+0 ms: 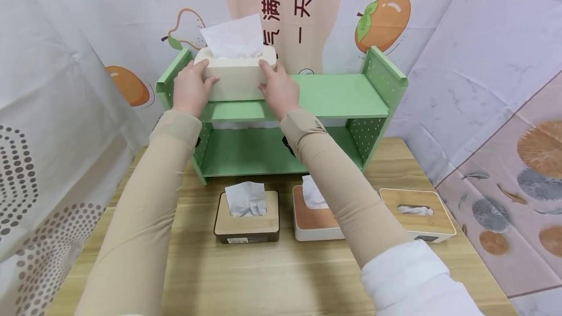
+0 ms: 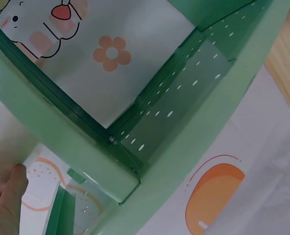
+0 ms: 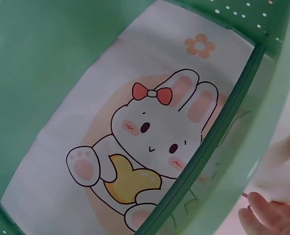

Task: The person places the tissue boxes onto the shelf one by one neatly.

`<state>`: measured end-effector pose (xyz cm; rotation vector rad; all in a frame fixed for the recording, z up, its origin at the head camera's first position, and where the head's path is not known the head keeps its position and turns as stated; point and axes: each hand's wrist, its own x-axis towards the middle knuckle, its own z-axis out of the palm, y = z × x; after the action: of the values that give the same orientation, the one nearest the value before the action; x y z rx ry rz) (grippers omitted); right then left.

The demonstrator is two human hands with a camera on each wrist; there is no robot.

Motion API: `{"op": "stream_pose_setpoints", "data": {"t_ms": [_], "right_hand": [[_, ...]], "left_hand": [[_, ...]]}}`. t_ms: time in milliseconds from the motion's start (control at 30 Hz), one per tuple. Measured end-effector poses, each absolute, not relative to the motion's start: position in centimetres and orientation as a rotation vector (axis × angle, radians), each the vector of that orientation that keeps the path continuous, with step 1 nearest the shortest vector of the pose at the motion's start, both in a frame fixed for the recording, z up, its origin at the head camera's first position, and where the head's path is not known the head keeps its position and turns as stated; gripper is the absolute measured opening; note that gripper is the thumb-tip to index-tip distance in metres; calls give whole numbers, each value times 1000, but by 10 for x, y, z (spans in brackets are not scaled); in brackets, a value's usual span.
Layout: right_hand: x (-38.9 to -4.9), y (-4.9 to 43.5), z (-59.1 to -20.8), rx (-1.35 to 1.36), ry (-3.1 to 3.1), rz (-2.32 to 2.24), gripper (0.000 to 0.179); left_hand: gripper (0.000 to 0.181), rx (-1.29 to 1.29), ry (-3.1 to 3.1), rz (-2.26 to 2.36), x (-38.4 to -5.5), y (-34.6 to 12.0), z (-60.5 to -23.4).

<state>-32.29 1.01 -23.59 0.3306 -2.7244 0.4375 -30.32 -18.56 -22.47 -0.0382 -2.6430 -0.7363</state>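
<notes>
1. Printed fabric backdrop (image 1: 131, 4), pale, hung behind and at both sides; bears orange fruit, dark Chinese characters and, in the right wrist view, a cartoon rabbit (image 3: 150, 132) with red bow.
2. Wood-grain table (image 1: 232, 282), under all pieces.
3. Two-tier shelf rack (image 1: 342, 94), green, perforated end panels; stands at the far side of the table.
4. Beige sleeves (image 1: 136, 213), a pair, reaching forward to the rack; a white cuff (image 1: 408, 277) lies further up the right arm.
5. Cream tissue box (image 1: 237, 82), rounded corners; located at the left end of the upper tier, between both hands. Cannot tell whether its base bears fully on the tier.
6. White tissue box with light wood lid (image 1: 417, 223); on the table, rightmost of three.
7. White tissue box with reddish-brown lid (image 1: 313, 216); middle of the row, partly hidden by the right sleeve.
8. Dark tissue box with pale wood lid (image 1: 247, 223); leftmost of the row, label on front.
9. Left hand (image 1: 190, 89): grips the cream box's left end, thumb on the front face.
10. Right hand (image 1: 281, 90): grips the opposite end likewise.
11. White tissue (image 1: 234, 38), upright from the cream box's slot.
</notes>
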Motion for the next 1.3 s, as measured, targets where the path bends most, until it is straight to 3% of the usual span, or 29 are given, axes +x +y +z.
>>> {"op": "stream_pose_setpoints", "data": {"t_ms": [333,700,1300], "right_hand": [[-316,23,-225,416,-2698,545,62],[-285,39,-235,576,-2502,852,55],[-216,53,-336,730,-2478,1136,44]], "left_hand": [[57,-91,-2605,-580,-291,-184,-219],[51,-217,-2448,-609,-258,-171,-225],[41,-399,-2284,-710,-187,-159,-335]]}}
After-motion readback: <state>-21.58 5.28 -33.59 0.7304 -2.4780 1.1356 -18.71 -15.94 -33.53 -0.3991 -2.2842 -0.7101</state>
